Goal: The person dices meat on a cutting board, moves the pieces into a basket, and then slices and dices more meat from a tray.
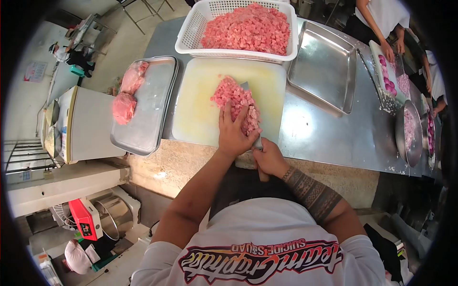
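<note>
Diced raw meat [233,93] lies in a heap on the white cutting board [198,102]. My left hand [234,128] rests on the near side of this heap, its fingers spread over the pieces. In my right hand [270,158], at the board's near edge, is the handle of a knife [245,86]. Its blade runs away from me along the heap, mostly hidden by the meat; only a bit near the tip shows at the far side. The handle's end sticks out below my fist.
Behind the board stands a white plastic basket [188,38] heaped with diced meat. Two larger meat pieces [125,107] lie on a metal tray [143,131] at left. A metal pan [324,62] sits at right. Farther right, people handle onions beside a metal bowl [401,152].
</note>
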Action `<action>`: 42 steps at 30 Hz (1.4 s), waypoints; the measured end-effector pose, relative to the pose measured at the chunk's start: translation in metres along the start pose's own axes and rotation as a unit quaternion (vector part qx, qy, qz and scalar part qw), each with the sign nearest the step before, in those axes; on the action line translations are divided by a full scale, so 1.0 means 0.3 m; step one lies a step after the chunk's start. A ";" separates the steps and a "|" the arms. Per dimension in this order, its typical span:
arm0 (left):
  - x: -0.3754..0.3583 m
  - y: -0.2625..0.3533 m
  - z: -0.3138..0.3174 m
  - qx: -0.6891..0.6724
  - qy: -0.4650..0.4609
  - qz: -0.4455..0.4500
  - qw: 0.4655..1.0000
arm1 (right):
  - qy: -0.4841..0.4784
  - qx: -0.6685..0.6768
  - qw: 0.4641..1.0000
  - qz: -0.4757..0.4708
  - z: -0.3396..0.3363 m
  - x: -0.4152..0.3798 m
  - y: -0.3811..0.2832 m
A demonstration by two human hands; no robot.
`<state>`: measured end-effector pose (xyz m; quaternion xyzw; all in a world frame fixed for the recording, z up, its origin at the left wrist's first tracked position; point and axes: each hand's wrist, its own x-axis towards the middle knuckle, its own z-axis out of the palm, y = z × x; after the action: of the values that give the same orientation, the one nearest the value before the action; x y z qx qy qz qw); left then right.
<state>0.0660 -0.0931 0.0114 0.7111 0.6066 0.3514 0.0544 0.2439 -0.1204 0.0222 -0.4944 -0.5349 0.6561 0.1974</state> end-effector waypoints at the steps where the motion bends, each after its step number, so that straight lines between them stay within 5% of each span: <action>1: 0.000 0.008 -0.006 -0.001 0.000 0.004 1.000 | -0.006 0.021 1.000 0.008 -0.001 -0.015 -0.007; 10: 0.216 0.126 -0.144 0.004 0.044 0.080 0.996 | 0.009 0.068 0.997 -0.035 -0.096 -0.083 -0.244; 18: 0.918 -0.072 -0.002 0.008 0.096 0.175 0.980 | 0.057 0.079 0.993 -0.068 -0.369 0.373 -0.563; 22: 1.123 -0.182 0.092 0.045 0.028 0.200 0.978 | 0.055 -0.001 0.994 -0.094 -0.410 0.255 -0.376; 24: 1.173 -0.187 0.076 -0.029 0.022 0.186 0.982 | 0.082 0.009 0.997 0.007 -0.367 0.056 -0.254; 25: 1.166 -0.187 0.052 -0.066 0.054 0.191 0.978 | 0.057 0.084 0.989 0.107 -0.351 -0.081 -0.311; 28: 1.019 -0.226 -0.085 -0.089 0.081 0.197 0.973 | 0.174 0.048 0.982 0.052 -0.230 -0.310 -0.048; 31: 0.707 -0.438 -0.149 -0.063 -0.087 0.184 0.977 | 0.227 0.113 0.960 0.117 -0.139 -0.474 0.083; 32: 0.623 -0.484 -0.158 -0.053 -0.162 0.158 0.973 | 0.233 0.098 0.960 0.120 -0.123 -0.482 0.080; 35: 0.482 -0.603 -0.089 -0.015 -0.150 0.147 0.978 | 0.245 0.067 0.960 0.121 -0.075 -0.463 0.047; 42: 0.486 -0.472 0.004 -0.093 -0.355 0.209 0.906 | 0.241 0.017 0.967 0.078 -0.032 -0.161 -0.058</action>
<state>-0.0475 0.0751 0.0026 0.8912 0.3490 0.1339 0.2570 0.2684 -0.1475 0.0595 -0.6747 -0.4201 0.5398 0.2775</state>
